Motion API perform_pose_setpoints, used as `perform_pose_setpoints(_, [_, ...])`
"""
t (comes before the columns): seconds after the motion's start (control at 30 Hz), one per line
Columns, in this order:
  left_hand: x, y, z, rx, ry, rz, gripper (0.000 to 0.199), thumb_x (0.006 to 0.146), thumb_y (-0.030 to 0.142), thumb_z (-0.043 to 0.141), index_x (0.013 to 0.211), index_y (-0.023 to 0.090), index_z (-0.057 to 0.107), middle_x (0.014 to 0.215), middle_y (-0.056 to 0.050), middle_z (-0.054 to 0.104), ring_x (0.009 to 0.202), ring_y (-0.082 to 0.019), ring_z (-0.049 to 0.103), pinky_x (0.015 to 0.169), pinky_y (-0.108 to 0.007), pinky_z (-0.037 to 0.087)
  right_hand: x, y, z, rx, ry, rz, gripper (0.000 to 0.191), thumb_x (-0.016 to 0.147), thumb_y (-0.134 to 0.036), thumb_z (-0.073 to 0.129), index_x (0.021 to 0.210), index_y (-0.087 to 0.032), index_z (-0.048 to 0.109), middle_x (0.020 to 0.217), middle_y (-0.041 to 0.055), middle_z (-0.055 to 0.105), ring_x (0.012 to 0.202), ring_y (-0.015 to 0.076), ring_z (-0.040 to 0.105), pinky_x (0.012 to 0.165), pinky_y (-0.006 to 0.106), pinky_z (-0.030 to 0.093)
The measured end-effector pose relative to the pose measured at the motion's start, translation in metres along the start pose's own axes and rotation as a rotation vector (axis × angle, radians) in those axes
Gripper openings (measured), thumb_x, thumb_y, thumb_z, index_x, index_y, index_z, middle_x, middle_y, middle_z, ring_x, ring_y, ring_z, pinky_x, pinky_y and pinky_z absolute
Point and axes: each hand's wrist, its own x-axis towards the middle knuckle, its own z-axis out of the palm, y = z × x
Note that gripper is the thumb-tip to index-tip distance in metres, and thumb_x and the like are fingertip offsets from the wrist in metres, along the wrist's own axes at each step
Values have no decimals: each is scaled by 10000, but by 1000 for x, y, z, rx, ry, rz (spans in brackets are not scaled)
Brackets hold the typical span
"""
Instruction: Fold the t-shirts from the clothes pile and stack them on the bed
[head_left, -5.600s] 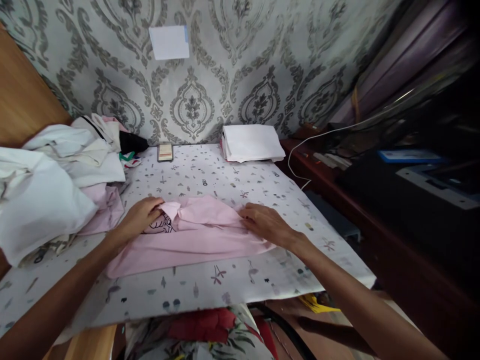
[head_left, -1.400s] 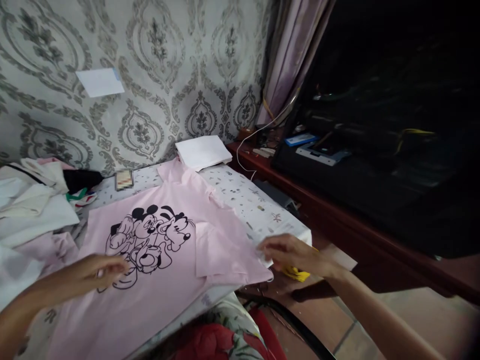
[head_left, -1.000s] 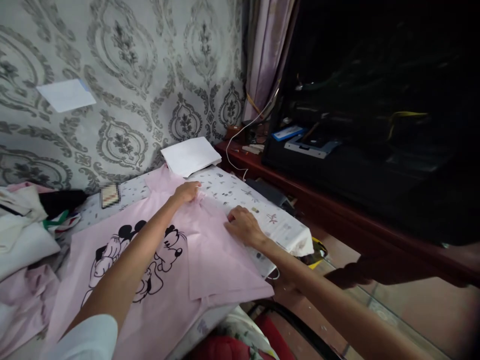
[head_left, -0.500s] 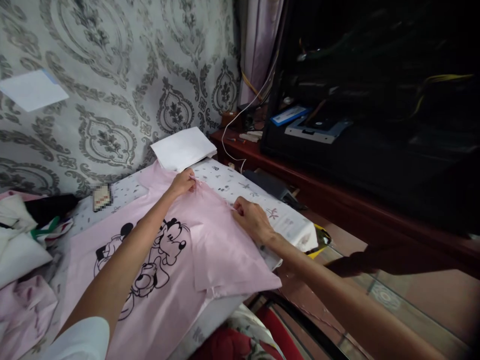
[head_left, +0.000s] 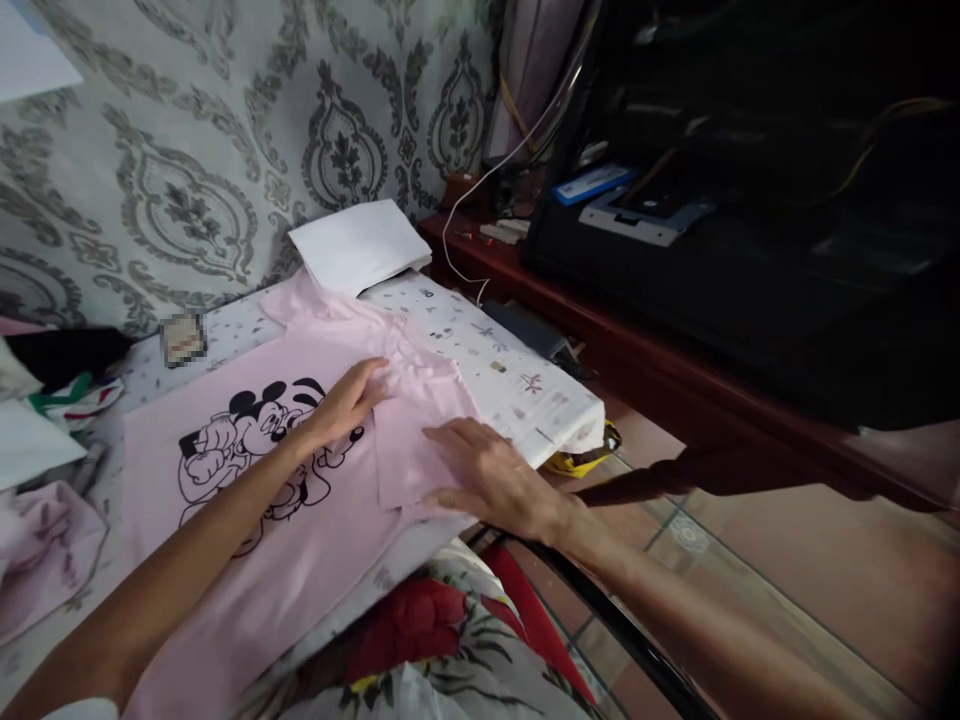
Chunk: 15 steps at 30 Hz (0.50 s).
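A pink T-shirt (head_left: 341, 540) with a black line print of cartoon characters lies spread on the patterned white cloth. Its near sleeve (head_left: 409, 450) is laid over the body of the shirt. My left hand (head_left: 349, 402) rests on the shirt beside the print, fingers stretched out, at the inner side of the sleeve. Over the sleeve's outer end is my right hand (head_left: 491, 472), palm down, thumb apart from the fingers. Neither hand grips the fabric. The print is partly hidden by my left forearm.
White folded paper (head_left: 360, 245) lies at the far corner by the patterned wall. Crumpled clothes (head_left: 49, 550) are heaped on the left, near a small blurred box (head_left: 183, 338). A dark red cabinet (head_left: 637, 370) stands at the right, with a black chair-like bar (head_left: 600, 610) below.
Both hands have let go of the pinched fabric and now lie flat. The sleeve has been drawn inward onto the shirt. The view has shifted slightly.
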Motion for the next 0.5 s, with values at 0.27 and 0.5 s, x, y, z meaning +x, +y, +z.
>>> perform_pose_setpoints(0.27, [-85, 54, 7, -320, -168, -99, 463, 994, 450, 469, 1414, 254, 452, 1492, -89, 512, 1391, -256, 471, 1182, -403, 362, -31, -22, 12, 17, -26, -21, 274, 1008, -168, 386, 969, -188, 656, 922, 96, 645, 884, 216, 571, 810, 350, 472])
perform_pose_setpoints(0.5, [-133, 83, 4, -745, -380, -85, 436, 985, 483, 491, 1331, 222, 535, 1352, -124, 624, 1251, -262, 601, 1040, -401, 509, -67, -19, -23, 632, -185, 119, 257, 971, -436, 526, 897, -215, 634, 938, 86, 659, 847, 198, 603, 792, 329, 500])
